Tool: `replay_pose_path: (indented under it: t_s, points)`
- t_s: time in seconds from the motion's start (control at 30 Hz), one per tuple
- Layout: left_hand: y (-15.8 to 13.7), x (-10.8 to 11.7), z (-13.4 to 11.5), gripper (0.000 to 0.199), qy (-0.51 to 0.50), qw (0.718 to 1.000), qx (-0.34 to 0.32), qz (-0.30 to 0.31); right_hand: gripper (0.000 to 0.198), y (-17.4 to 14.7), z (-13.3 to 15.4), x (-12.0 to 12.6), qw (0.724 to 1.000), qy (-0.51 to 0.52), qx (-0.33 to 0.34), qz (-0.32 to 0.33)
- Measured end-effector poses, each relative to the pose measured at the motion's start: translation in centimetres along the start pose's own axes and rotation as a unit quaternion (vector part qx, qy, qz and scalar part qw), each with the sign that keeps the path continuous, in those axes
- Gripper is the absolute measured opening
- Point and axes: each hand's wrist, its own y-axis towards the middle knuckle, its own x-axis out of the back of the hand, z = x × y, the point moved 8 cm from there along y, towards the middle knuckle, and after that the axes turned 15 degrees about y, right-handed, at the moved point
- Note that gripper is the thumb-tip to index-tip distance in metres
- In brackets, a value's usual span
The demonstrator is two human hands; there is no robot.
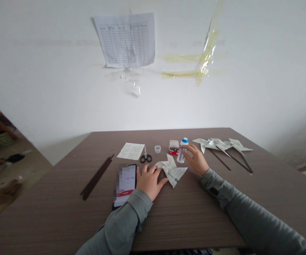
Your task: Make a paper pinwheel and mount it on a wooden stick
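Head view: on the brown table (62,209), my left hand (149,181) lies flat and open on the folded paper pinwheel (172,171); just right of it, my right hand (197,159) closes around the upright glue bottle (182,150).

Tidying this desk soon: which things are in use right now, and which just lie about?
In use: folded paper pinwheel under left hand; glue bottle in right hand.
Lying about: phone, scissors, sticks, finished pinwheels, pin box.

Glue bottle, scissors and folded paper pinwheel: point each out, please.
glue bottle (181,153), head view, on its white body.
scissors (146,158), head view, on the black handles.
folded paper pinwheel (174,173), head view, on its lower right flap.
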Motion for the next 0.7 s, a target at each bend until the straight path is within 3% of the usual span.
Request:
replay_pose_path:
  t_s: [0.17, 0.43, 0.7]
  points:
    - [0.1, -0.2, 0.0, 0.05, -0.001, 1.0, -0.004, -0.004, 0.013, 0.3, -0.4, 0.1, 0.999, -0.03, 0.012, 0.009]
    - [0.2, -0.2, 0.0, 0.05, -0.006, 1.0, -0.007, -0.01, 0.057, 0.4, -2.9, 0.8, 0.998, 0.012, -0.036, -0.044]
    - [0.0, -0.1, 0.1, 0.045, -0.002, 1.0, -0.004, -0.027, 0.073, -0.1, -3.7, 0.3, 0.988, 0.092, -0.108, -0.056]
